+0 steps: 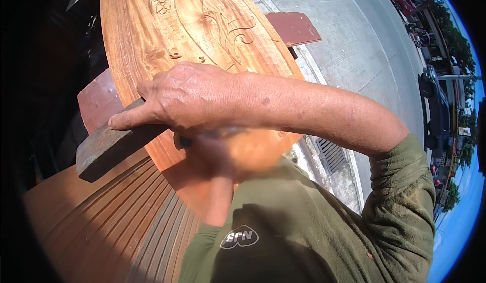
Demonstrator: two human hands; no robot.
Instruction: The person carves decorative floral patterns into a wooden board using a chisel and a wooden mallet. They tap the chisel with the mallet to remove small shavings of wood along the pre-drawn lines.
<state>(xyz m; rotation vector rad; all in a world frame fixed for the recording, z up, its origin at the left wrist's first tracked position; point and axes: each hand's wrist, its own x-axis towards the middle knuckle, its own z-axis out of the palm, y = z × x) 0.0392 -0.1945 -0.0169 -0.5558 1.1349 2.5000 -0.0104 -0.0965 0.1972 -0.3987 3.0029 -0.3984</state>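
Across the middle of the view reaches my right arm, and my right hand (182, 95) is closed around a worn wooden block (119, 146). My thumb lies along the block's upper face, and its squared end juts toward the lower left. Beneath that arm, my left hand (210, 151) is blurred and partly hidden, close over the near part of a carved wooden panel (136, 35). A small dark thing (185, 142) shows beside its fingers, too unclear to name. Carved flowers and curling lines mark the panel's far part, with a few shavings (175, 56) on it.
A reddish-brown board shows under the panel on the left (101, 100) and right (293, 27). Brown ribbed wood (126, 222) lies at the lower left. Right of the panel are concrete pavement (349, 35), a drain grate (331, 153) and a street with a parked dark vehicle (436, 106).
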